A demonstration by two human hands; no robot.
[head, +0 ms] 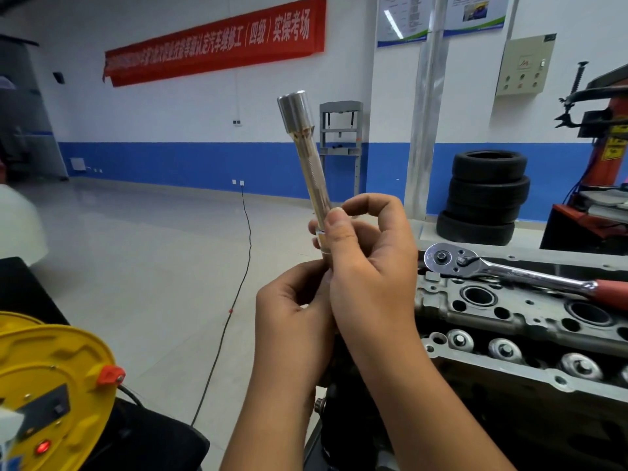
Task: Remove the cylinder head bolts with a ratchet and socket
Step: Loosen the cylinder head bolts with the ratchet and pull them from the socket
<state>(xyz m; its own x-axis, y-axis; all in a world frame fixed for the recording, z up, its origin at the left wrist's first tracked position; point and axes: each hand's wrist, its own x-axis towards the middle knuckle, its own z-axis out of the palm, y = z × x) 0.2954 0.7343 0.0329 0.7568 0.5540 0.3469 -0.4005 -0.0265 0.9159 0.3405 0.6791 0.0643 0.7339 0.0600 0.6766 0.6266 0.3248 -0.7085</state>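
A long chrome socket on an extension bar (307,154) stands nearly upright in front of me, its wide end at the top. My left hand (292,311) grips its lower end from below. My right hand (368,263) pinches the bar just above, thumb on the near side and forefinger curled over it. The ratchet (475,266), with a chrome head and a red handle, lies on top of the cylinder head (509,321) at the right, touched by neither hand. The head shows round bores and a row of valve caps.
A yellow cable reel (51,379) sits at the lower left, and a black cable (234,294) runs across the floor. Stacked tyres (486,195) and a red tyre machine (601,147) stand at the right. A grey press frame (339,144) is by the far wall.
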